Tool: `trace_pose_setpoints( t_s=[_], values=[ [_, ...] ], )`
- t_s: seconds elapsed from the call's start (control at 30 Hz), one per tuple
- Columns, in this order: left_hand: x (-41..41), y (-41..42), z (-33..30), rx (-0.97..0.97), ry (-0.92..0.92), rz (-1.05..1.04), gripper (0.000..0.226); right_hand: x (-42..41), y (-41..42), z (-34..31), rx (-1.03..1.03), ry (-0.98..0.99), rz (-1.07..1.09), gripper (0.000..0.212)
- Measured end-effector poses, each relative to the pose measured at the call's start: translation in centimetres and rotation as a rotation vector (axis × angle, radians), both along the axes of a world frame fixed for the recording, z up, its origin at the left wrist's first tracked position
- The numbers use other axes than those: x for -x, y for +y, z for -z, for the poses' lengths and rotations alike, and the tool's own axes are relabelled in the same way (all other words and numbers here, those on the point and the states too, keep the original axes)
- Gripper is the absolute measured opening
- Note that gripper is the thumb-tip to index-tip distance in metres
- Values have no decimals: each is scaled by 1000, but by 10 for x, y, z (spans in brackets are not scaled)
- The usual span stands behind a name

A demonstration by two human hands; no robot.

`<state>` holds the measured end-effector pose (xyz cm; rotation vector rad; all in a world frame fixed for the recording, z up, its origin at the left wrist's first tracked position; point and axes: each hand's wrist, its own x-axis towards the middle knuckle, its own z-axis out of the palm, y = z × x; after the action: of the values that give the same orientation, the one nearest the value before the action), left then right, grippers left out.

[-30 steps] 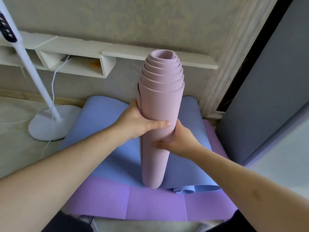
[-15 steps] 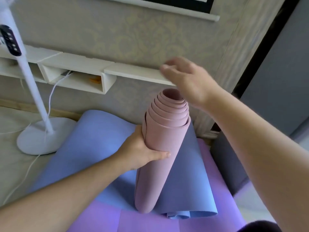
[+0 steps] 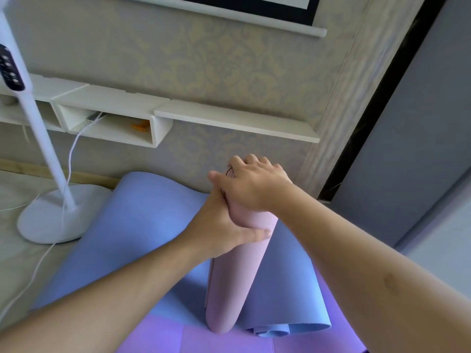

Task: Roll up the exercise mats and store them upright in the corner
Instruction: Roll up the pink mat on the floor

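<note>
Both my hands on the rolled pink mat (image 3: 235, 276), standing on end on the floor mats.

My left hand (image 3: 221, 230) grips the roll's side, thumb across its front. My right hand (image 3: 254, 184), at 12 o'clock, fingers spread and relaxed, presses the top; half a second ago it hovered above. The blue mat (image 3: 132, 225) lies at 9 o'clock.

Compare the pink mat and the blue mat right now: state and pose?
The pink mat is rolled into a tight tube; the blue mat lies mostly unrolled, only its near end curled. The pink mat stands on end, leaning a little; the blue mat lies flat on the purple mat. The left hand grips the pink mat and the right hand covers its top; neither holds the blue one. Both are plain, soft exercise mats.
</note>
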<state>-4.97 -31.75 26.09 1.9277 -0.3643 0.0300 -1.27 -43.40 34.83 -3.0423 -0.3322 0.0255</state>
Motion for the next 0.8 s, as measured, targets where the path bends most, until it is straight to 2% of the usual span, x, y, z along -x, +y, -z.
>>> trace_pose_setpoints(
  t_s=[0.07,0.1,0.13,0.23,0.3,0.37,0.43,0.53,0.57,0.7,0.8],
  values=[
    [-2,-7,-8,75,-88,-40,97,-2,4,2,42,21,-50,103],
    [-3,-9,-11,86,-106,-54,91,-3,3,4,78,33,-70,108],
    [-3,-10,-11,85,-104,-60,89,-4,2,3,68,68,-65,103],
    [-3,-7,-7,90,-48,-92,91,-10,-3,-31,-131,186,6,73],
    [-4,-8,-6,81,-43,-116,93,-24,-11,-49,-180,84,17,56],
    [-6,-11,-3,81,-33,-115,92,-28,-17,-39,-93,-77,-7,48],
    [-5,-15,-1,89,-5,-108,93,-25,-17,-17,8,31,24,60],
    [-6,-16,0,74,-5,-127,94,-32,-16,0,-22,101,15,98],
    [-7,-16,1,71,3,-120,94,-33,-17,-1,-58,95,33,97],
    [-9,-12,0,60,9,-98,96,-30,-22,-1,-331,-75,63,59],
    [-11,-13,2,81,-12,-50,94,-10,-26,-4,-174,-23,-48,60]
  ],
)
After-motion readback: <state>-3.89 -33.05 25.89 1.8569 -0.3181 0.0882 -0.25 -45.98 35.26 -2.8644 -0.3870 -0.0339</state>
